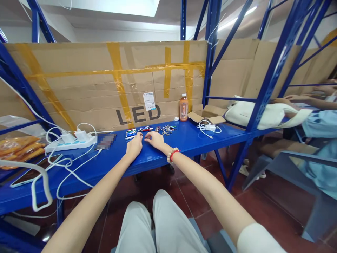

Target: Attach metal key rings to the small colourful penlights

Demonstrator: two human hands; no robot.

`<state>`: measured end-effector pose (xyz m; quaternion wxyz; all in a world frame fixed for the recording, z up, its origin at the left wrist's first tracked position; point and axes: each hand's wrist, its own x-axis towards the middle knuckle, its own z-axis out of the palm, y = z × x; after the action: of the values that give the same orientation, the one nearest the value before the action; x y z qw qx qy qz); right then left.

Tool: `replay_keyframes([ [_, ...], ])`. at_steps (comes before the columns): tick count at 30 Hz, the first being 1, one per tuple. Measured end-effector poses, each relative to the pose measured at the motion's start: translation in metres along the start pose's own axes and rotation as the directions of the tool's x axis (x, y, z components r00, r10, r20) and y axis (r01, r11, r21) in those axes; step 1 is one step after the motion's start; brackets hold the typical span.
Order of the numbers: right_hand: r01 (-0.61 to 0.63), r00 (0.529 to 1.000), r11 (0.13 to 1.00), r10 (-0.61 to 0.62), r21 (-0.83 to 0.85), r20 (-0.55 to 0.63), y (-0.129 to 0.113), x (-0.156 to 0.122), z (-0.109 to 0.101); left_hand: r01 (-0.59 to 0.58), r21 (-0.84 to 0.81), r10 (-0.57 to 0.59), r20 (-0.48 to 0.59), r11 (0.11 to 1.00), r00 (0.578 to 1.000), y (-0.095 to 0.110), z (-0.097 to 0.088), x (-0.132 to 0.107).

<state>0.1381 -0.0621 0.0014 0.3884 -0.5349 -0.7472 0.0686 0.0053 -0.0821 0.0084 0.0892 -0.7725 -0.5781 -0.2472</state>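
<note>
My left hand [134, 146] rests at the front part of the blue table, fingers closed in a pinch around something too small to make out. Close beside it, my right hand [156, 140] also has its fingertips pinched together; what they hold, if anything, is hidden. Slim coloured pieces [131, 133], blue, green, red and white, lie in a row just behind the left hand. More slim pieces [145, 129] lie behind the gap between the hands. A scattered pile of small shiny metal parts [165, 130] spreads behind the right hand.
A power strip [79, 142] with white cables and a dark phone-like slab [105, 141] lie left. An orange drink bottle [183, 108], an open cardboard box [206, 115] and a charger [210, 127] stand right. Blue rack posts [210, 56] rise behind; another person [319, 130] sits far right.
</note>
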Motion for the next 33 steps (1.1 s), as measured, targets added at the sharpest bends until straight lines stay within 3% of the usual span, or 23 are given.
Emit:
replay_keyframes([
  [4, -0.144, 0.990, 0.897, 0.130, 0.419, 0.062, 0.007, -0.011, -0.001, -0.077, -0.026, 0.079, 0.056, 0.997, 0.995, 0.005, -0.002, -0.016],
  [8, -0.161, 0.987, 0.823, 0.122, 0.545, 0.106, 0.016, -0.013, -0.002, -0.097, -0.050, 0.101, 0.090, 0.994, 0.991, 0.011, 0.000, -0.024],
  [15, -0.134, 0.985, 0.705, 0.021, 0.697, 0.168, 0.016, -0.020, -0.008, -0.068, -0.241, 0.089, 0.081, 0.968, 0.993, 0.009, 0.013, -0.010],
  [21, -0.149, 0.983, 0.689, 0.022, 0.709, 0.185, 0.014, -0.024, -0.009, -0.057, -0.465, 0.072, 0.015, 0.884, 0.997, 0.003, 0.011, -0.012],
  [33, -0.173, 0.978, 0.701, 0.041, 0.692, 0.203, 0.012, -0.023, -0.010, -0.025, -0.307, 0.051, 0.075, 0.951, 0.996, 0.008, 0.017, -0.010],
])
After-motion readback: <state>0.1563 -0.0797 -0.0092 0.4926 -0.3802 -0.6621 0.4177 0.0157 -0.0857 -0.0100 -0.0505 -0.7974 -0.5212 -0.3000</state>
